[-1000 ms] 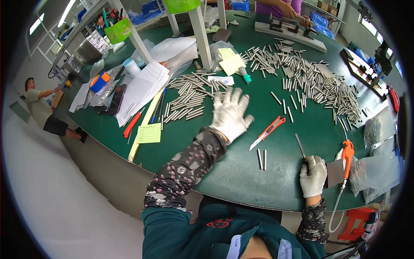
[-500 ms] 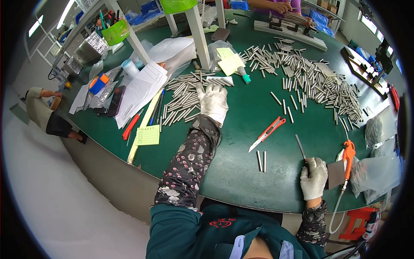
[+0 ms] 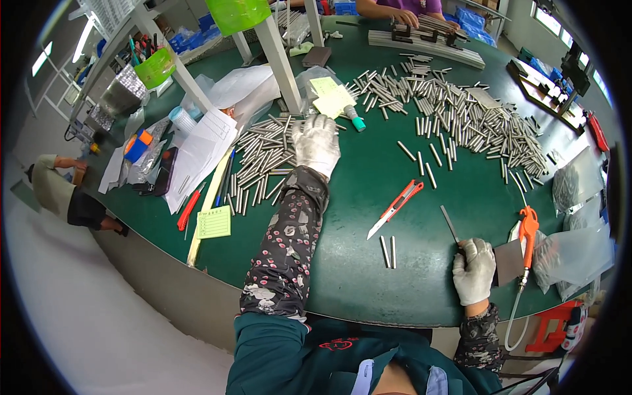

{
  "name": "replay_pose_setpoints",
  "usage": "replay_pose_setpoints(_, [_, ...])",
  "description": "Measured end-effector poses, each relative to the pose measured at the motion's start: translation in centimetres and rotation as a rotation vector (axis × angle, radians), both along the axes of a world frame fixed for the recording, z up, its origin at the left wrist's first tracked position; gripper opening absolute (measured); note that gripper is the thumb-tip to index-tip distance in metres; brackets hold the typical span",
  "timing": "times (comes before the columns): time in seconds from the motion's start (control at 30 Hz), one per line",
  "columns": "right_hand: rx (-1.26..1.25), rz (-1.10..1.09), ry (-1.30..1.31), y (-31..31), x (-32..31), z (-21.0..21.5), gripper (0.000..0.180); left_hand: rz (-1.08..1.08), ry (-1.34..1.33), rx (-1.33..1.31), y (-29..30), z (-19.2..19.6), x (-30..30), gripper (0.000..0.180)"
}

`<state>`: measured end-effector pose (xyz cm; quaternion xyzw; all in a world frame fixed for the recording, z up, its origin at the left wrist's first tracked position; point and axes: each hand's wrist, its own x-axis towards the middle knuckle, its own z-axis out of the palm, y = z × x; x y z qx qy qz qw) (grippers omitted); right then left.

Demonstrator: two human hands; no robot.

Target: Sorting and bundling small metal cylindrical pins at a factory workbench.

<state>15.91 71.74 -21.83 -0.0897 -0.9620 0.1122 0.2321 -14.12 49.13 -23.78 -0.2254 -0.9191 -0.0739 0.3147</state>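
the gloved left hand (image 3: 316, 143) rests flat on the heap of short silver metal rods (image 3: 263, 161), its grip unclear; rods could roll; the gloved right hand (image 3: 474, 270) pinches one thin rod (image 3: 450, 225), near the orange utility knife (image 3: 397, 207).

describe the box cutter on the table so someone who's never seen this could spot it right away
On the round green table, look in the open stretch between the gloved left hand on the near pile of metal rods and the gloved right hand at the near edge. The utility knife lies there slantwise, alone; its orange-red handle and bare blade set it apart from the grey rods.
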Motion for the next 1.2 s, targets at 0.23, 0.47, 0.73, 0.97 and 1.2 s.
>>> replay_pose_setpoints(0.23, [-0.019, 0.013, 0.006, 0.2, -0.2, -0.1, 0.018, -0.025, -0.129, -0.046, 1.1, -0.5, -0.5, 0.030])
replay_pose_setpoints(0.47, [-0.026, 0.031, 0.006, 0.5, -0.1, 0.0, 0.019, 0.268, -0.107, -0.157, -0.8, 0.4, -1.5, 0.022])
replay_pose_setpoints(0.73, [-0.021, 0.024, -0.045, 0.3, 0.1, 0.2, 0.020, 0.065, -0.162, -0.103, 2.7, 2.5, 0.2, 0.039])
replay_pose_setpoints(0.97, [-0.050, 0.031, -0.050, 0.4, 0.0, 0.2, 0.020, 0.020, -0.356, -0.148, 5.1, 2.3, -0.5, 0.034])
replay_pose_setpoints(1.2, [-0.046, 0.002, -0.059, 0.4, 0.2, 0.3, 0.020, 0.036, -0.280, -0.010, 4.5, 1.6, -0.1, 0.034])
